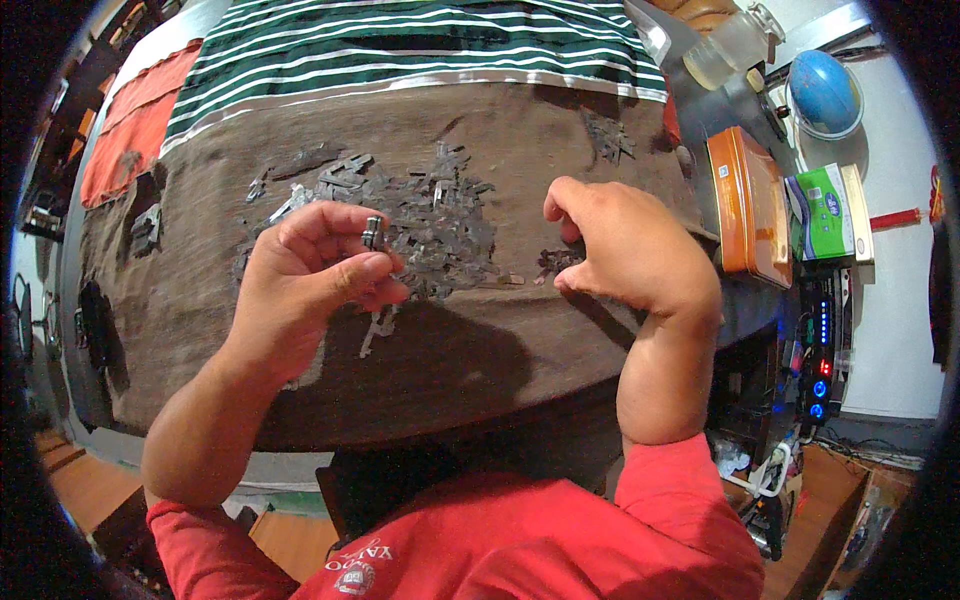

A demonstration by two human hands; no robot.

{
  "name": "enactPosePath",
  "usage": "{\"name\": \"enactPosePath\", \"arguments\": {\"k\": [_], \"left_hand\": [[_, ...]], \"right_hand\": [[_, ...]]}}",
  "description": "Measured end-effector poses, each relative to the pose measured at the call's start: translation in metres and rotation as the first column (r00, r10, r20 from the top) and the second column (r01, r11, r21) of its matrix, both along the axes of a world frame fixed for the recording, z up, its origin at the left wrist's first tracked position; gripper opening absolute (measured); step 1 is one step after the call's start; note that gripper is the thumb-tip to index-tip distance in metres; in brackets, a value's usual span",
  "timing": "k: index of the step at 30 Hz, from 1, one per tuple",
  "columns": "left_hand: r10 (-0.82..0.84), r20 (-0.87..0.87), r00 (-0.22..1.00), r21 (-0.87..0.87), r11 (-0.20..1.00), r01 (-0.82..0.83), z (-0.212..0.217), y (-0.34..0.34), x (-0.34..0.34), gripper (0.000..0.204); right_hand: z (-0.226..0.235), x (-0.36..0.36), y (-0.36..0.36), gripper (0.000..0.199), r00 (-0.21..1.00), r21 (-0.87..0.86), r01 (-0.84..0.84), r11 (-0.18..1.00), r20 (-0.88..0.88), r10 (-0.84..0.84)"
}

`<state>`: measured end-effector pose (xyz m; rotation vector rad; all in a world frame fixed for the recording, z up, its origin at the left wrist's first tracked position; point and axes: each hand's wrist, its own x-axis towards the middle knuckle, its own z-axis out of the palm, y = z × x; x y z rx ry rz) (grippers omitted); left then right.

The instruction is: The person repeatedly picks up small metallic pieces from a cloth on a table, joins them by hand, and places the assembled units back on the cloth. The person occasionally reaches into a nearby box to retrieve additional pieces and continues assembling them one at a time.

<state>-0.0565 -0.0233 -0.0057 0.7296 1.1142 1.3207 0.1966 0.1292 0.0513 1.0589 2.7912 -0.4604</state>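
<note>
My left hand (318, 262) is closed, with a small dark metallic piece (374, 234) held upright between thumb and fingers. Under and beyond it spreads a pile of flat, dark grey pieces (440, 225), too jumbled to tell their kind. To the right, my right hand (625, 245) hangs over a small heap of tiny dark parts (558, 262). Its thumb and forefinger are apart, with the heap showing in the gap; the other fingers are mostly hidden behind the hand.
A brown cloth (230, 150) covers the table, with a green-and-white striped cloth (420, 45) beyond. More dark pieces (608, 135) lie far right; another few (147, 228) lie far left. An orange box (750, 205), a green packet (822, 212) and a blue globe (825, 92) stand right.
</note>
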Motion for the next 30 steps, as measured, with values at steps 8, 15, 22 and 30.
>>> {"name": "enactPosePath", "arguments": {"k": [8, 15, 22, 30], "left_hand": [[-0.019, 0.002, 1.000, 0.031, 0.999, 0.019, 0.004, 0.001, 0.000, 0.029], [-0.002, 0.046, 0.999, 0.113, 0.994, -0.004, 0.001, 0.003, -0.003, 0.028], [0.021, 0.103, 0.995, 0.138, 0.990, -0.035, 0.000, 0.005, -0.010, 0.025], [0.021, 0.064, 0.998, 0.132, 0.991, -0.029, -0.005, 0.006, -0.010, 0.025]], "right_hand": [[-0.003, -0.012, 0.003, 0.037, 0.999, -0.148, 0.017, 0.989, 0.051, -0.010], [0.005, -0.026, 0.016, 0.016, 0.990, -0.544, -0.105, 0.832, -0.133, 0.038], [0.005, -0.074, -0.006, 0.018, 0.811, -0.763, -0.166, 0.624, -0.466, -0.354], [-0.034, -0.093, -0.032, 0.009, 0.595, -0.797, -0.214, 0.564, -0.565, -0.572]]}}
